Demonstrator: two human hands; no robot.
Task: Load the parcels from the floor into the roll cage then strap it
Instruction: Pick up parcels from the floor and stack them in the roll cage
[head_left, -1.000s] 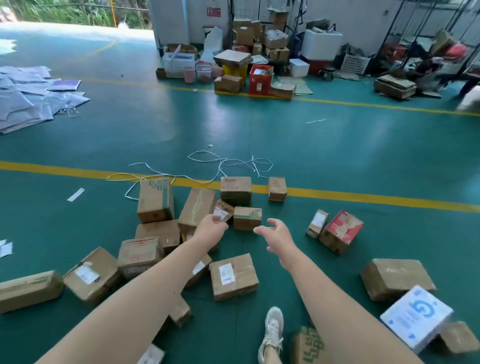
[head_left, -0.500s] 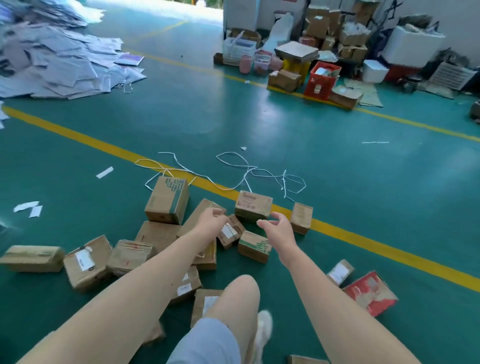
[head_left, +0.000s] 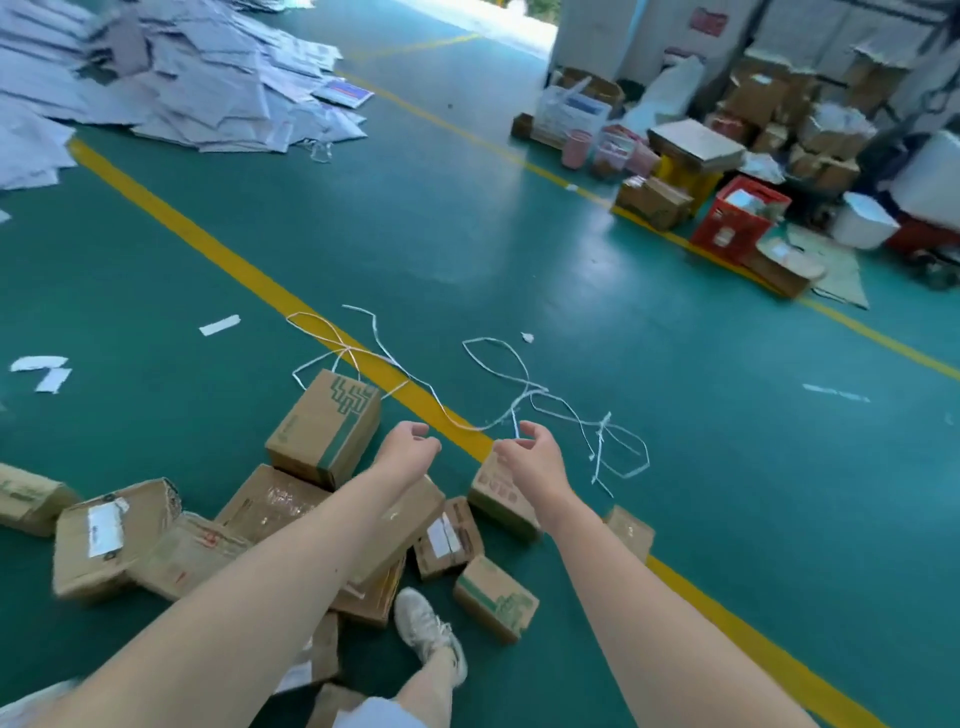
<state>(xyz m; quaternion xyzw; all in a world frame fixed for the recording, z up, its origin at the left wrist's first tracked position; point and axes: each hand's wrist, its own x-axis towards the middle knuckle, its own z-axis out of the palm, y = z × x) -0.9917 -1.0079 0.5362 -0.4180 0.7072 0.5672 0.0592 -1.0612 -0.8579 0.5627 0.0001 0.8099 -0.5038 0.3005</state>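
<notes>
While both arms stretch out over the scatter, the left hand (head_left: 410, 449) hangs with its fingers loosely curled and nothing in it. The right hand (head_left: 535, 457) is the same, fingers loosely hooked and empty, and the two are a little apart. Right under them the parcels (head_left: 270, 512) lie in a loose heap on the green floor (head_left: 519, 234). A tall box with green print (head_left: 324, 426) stands just left of the left hand, and a small brown box (head_left: 501, 496) sits beneath the right wrist. A white shoe (head_left: 426, 626) is planted among them, beside a little green-printed box (head_left: 496, 605). Beyond the fingertips, white cord (head_left: 601, 434) tangles across the yellow line (head_left: 234, 260). Far left there's a pile of pale flat sheets (head_left: 182, 78), far right a red crate (head_left: 737, 218) among stacked cartons.
</notes>
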